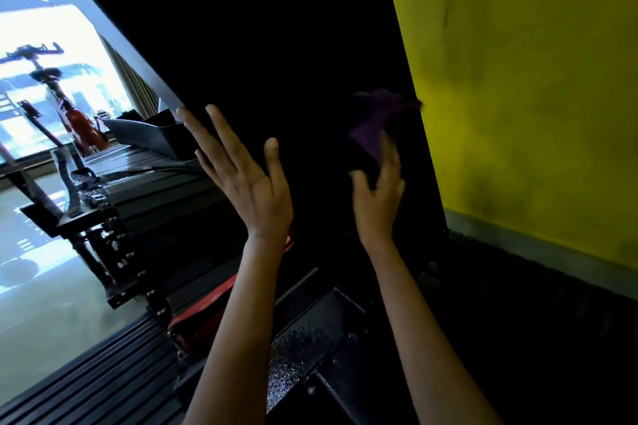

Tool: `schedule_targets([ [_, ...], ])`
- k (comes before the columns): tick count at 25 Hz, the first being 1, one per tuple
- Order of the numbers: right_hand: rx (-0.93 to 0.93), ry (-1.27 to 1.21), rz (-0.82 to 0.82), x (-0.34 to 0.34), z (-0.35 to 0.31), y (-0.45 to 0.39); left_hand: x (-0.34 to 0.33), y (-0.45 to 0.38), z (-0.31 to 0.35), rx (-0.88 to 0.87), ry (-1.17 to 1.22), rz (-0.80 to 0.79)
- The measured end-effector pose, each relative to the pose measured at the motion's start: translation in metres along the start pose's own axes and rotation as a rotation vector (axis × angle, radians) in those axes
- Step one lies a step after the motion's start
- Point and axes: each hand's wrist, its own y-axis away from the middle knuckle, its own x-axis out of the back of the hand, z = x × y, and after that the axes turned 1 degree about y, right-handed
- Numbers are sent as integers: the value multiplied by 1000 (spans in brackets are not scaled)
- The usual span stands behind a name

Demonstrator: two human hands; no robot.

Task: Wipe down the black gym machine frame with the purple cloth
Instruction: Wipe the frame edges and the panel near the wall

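We hold the purple cloth (374, 128) up against the black gym machine frame (293, 62), near its edge by the yellow wall (535, 79). Our right hand (376, 197) has its grip partly curled, fingers pinching the cloth's lower part; our left hand (247, 179) is spread flat and empty. The cloth looks soft, light and floppy, so we judge bunching it into the palm works best.

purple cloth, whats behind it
The purple cloth, held up by the right hand, lies against the black machine frame. The patch of frame directly behind it is covered and too dark to make out.
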Motion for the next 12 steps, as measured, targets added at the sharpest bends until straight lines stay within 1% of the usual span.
schedule_targets([
  [2, -406, -237, 44, 11, 32, -7, 0, -1, -3, -13, 20, 8],
  [3, -544, -332, 54, 17, 41, -8, 0, -1, -3, -18, 27, 7],
  [4, -611, -395, 40, 21, 44, -8, -1, -1, -4, -24, 31, 8],
  [5, -608, -420, 15, 21, 40, -10, -1, -1, -4, -24, 31, 7],
  [6, -549, -433, -6, 19, 29, -11, -1, -1, -4, -20, 28, 3],
  [7, -447, -418, -23, 15, 12, -12, -1, -2, -3, -15, 26, -5],
  [10, -11, -210, -153, -4, -43, -2, -1, 0, -1, 2, 11, -13],
  [11, 100, -146, -192, -9, -53, 6, -1, 1, 0, 16, 7, -8],
  [12, 166, -106, -196, -11, -57, 13, -1, 1, 1, 28, 5, -1],
])
